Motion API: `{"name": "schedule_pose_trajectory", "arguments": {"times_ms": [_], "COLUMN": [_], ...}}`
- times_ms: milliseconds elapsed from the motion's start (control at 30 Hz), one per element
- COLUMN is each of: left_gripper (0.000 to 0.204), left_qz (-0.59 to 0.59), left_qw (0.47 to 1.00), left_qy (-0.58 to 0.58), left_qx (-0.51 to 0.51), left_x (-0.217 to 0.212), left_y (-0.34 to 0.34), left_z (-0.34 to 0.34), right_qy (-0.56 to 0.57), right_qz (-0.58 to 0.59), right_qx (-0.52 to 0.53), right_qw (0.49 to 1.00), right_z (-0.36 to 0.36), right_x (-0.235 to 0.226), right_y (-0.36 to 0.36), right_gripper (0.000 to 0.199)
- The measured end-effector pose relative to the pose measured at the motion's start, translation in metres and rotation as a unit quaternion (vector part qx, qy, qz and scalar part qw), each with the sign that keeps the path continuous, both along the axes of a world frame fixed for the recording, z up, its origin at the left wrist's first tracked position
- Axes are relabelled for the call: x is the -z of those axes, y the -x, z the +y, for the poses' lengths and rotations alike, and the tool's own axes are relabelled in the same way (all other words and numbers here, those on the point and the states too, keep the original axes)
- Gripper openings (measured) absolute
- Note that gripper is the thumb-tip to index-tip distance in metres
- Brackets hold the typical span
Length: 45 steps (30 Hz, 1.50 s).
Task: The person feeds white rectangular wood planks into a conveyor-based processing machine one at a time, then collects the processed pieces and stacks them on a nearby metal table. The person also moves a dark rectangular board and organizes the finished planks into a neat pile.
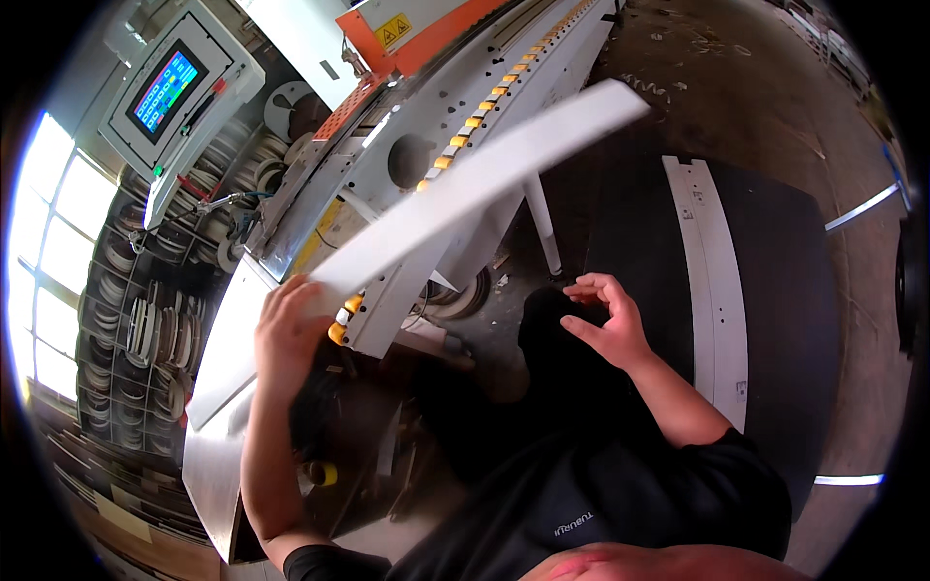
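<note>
My left hand (289,334) grips the near end of a long white panel strip (484,179), which reaches up and to the right above the machine. The strip looks blurred from motion. My right hand (605,320) hovers apart from it, fingers spread and slightly curled, holding nothing. It is above the dark floor between the machine and a black table. Below the strip runs the white machine body (436,126) with a row of yellow rollers (484,102).
A control panel with a lit touch screen (167,89) hangs at upper left. Shelves with coils of edge tape (145,329) fill the left side. Another white strip (712,281) lies on the black table (785,320) at right. Scraps litter the floor.
</note>
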<state>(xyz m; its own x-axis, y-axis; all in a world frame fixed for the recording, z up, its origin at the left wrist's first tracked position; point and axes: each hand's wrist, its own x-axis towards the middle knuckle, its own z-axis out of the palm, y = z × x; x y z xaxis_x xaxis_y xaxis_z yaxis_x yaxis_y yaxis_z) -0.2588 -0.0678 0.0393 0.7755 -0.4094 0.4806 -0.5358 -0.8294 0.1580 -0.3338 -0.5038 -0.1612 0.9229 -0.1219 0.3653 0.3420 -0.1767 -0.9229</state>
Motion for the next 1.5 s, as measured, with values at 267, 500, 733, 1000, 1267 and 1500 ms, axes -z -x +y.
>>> {"name": "schedule_pose_trajectory", "arguments": {"times_ms": [267, 500, 733, 1000, 1267, 1500], "left_gripper": [0.044, 0.044, 0.035, 0.03, 0.031, 0.032], "left_qz": [0.076, 0.086, -0.072, -0.037, -0.035, -0.032], "left_qw": [0.98, 0.968, 0.983, 0.971, 0.953, 0.944], "left_qy": [0.046, -0.027, -0.093, -0.134, -0.145, -0.161], "left_qx": [-0.18, -0.233, -0.143, -0.195, -0.265, -0.286], "left_x": [0.016, 0.029, 0.023, 0.029, 0.023, 0.026], "left_y": [-0.03, -0.065, -0.134, -0.208, -0.215, -0.237], "left_z": [0.135, 0.2, 0.112, 0.086, 0.067, 0.064], "right_qy": [0.058, 0.108, 0.177, 0.276, 0.267, 0.261], "right_qz": [0.07, 0.085, 0.092, 0.041, 0.053, 0.069], "right_qx": [-0.013, -0.034, -0.074, -0.069, -0.07, -0.078], "right_qw": [0.996, 0.99, 0.977, 0.958, 0.96, 0.96], "right_z": [0.0, 0.012, 0.027, 0.024, 0.031, 0.034], "right_x": [0.054, 0.082, 0.128, 0.147, 0.142, 0.146], "right_y": [0.003, 0.001, -0.007, -0.013, -0.027, -0.039], "right_gripper": [0.053, 0.047, 0.043, 0.033, 0.029, 0.028]}}
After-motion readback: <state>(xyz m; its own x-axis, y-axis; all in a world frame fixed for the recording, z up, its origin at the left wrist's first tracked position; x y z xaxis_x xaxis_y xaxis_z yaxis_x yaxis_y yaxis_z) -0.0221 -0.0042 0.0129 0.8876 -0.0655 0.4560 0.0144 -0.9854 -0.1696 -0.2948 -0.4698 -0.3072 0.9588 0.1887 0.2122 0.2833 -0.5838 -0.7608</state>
